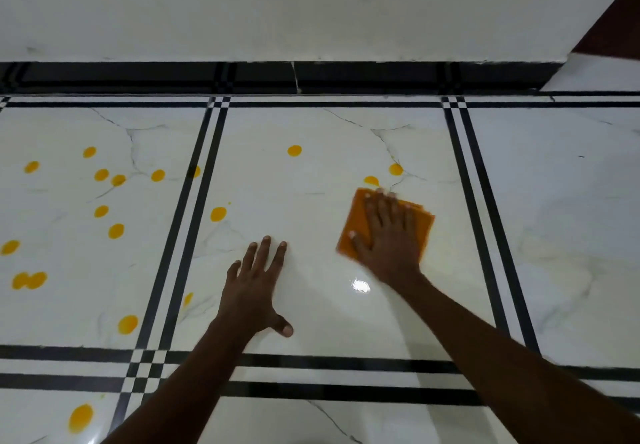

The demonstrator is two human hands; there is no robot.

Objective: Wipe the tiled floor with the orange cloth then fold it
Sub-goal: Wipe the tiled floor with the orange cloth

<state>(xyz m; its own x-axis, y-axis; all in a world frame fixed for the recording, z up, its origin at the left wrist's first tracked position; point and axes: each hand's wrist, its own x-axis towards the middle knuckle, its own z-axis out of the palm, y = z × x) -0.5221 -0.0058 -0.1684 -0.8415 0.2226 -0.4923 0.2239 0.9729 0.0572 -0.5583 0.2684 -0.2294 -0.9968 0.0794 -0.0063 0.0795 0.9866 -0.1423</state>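
A folded orange cloth (358,216) lies flat on the white marble-look tiled floor (311,184), right of centre. My right hand (389,232) presses down on it with straight, spread fingers, covering most of it. My left hand (254,287) rests flat on the bare tile to the left, fingers spread, holding nothing. Yellow-orange spots dot the floor: one (371,180) touches the cloth's far edge, another (396,169) sits just beyond, and one more (294,150) lies farther left.
Several more yellow spots (101,175) are scattered over the left tile. Black double stripes (194,201) border the tiles. A white wall (311,10) with a black skirting band (138,78) closes the far side; a dark opening (613,28) shows at the top right.
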